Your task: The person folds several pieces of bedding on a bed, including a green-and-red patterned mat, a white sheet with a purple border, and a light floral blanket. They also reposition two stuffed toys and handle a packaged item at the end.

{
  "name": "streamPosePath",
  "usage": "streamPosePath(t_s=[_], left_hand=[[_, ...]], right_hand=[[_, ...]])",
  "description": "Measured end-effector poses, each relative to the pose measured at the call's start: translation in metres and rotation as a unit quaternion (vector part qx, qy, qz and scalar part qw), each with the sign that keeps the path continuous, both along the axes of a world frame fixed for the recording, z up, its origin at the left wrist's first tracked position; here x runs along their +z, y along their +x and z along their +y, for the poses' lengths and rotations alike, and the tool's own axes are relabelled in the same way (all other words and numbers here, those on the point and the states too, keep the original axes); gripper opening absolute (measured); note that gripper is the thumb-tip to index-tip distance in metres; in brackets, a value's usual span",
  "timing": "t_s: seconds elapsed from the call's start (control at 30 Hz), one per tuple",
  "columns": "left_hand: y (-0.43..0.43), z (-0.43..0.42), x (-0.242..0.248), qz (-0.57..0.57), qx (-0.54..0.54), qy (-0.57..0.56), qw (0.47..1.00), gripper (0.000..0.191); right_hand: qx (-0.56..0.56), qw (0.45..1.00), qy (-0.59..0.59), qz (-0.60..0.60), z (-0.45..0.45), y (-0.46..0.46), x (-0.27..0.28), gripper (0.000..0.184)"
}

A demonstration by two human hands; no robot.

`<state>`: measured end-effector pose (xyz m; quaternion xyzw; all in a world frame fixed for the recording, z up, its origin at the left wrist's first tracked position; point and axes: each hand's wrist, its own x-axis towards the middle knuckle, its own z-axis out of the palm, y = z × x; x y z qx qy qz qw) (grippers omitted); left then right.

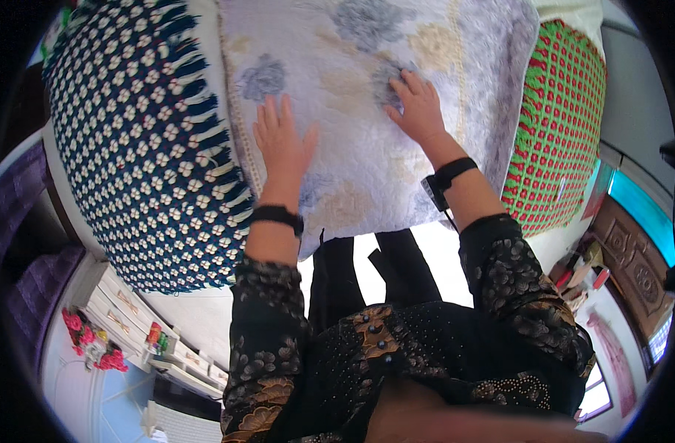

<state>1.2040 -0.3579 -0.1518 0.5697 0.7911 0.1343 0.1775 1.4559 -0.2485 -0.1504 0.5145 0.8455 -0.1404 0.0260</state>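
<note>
A pale quilted throw with grey and beige flowers (343,127) spreads in front of me, its near edge hanging down before my legs. My left hand (282,141) lies palm down on its left part, fingers spread and pointing away from me. Farther to the right, my right hand (417,108) rests on the same cloth by a grey flower, its fingers bent a little and apart. Neither hand grips the cloth. Dark bands circle both wrists, with a small black device on the right one.
A navy cover with white flowers and fringe (143,149) drapes at the left; a green and red one (564,127) drapes at the right. White drawers (121,310) and pink artificial flowers (94,343) stand lower left. A carved brown wooden door or panel (630,260) is at the far right.
</note>
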Motion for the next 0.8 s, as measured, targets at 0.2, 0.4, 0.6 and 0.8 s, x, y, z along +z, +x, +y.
streamPosePath(t_s=[0.2,0.4,0.6,0.8], left_hand=[[0.003,0.005,-0.029,0.022,0.038,-0.108,0.993,0.079],[-0.010,-0.012,-0.034,0.027,0.055,-0.082,0.995,0.081],[0.004,-0.018,-0.032,0.022,0.004,-0.108,0.994,0.078],[-0.004,-0.032,-0.039,0.007,0.021,-0.133,0.991,0.076]], right_hand=[[-0.083,0.996,0.026,-0.035,-0.004,0.085,-0.018,0.055],[-0.267,0.963,0.037,-0.025,-0.040,0.162,-0.020,0.062],[-0.310,0.949,-0.056,0.025,-0.081,0.205,-0.018,0.062],[-0.339,0.932,-0.019,0.126,-0.134,0.228,-0.009,0.047]])
